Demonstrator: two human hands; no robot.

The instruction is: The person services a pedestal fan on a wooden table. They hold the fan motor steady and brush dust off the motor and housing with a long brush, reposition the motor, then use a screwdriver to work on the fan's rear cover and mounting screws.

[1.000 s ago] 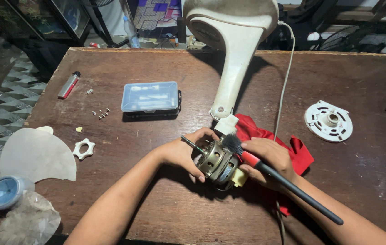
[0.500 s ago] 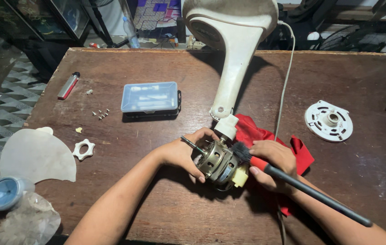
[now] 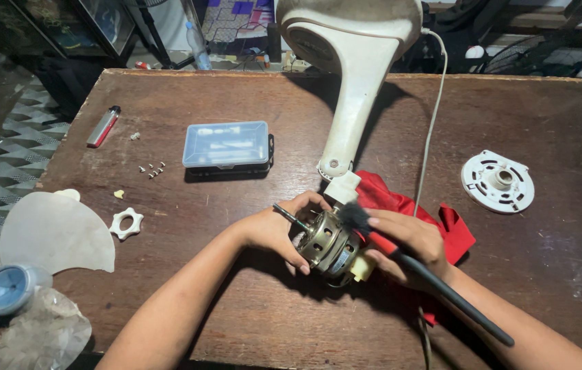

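Nearest the table's near edge, right of its middle, the left hand [image 3: 274, 231] cups the fan motor [image 3: 329, 243], fingers curled round its ribbed metal casing so the shaft points toward the left edge and the vents face up. The right hand [image 3: 407, 241] has its fingers wrapped tight around a brush [image 3: 400, 257] with a red neck and long black handle, its dark bristles lying on the motor's top (seemingly steadied that way for cleaning). Under both lies a crumpled red cloth [image 3: 455, 229], soft padding against the worn brown wooden table [image 3: 236, 322]. The motor sits at the foot of the cream plastic fan stand [image 3: 356, 82], which rises toward the far edge. Toward the left edge lie a translucent fan blade [image 3: 51, 233] and a white lobed nut [image 3: 127, 223]; farther back, small screws [image 3: 153, 170], a clear plastic box [image 3: 227, 145] and a lighter [image 3: 103, 126]. A round white slotted plate [image 3: 498, 181] rests toward the right edge.
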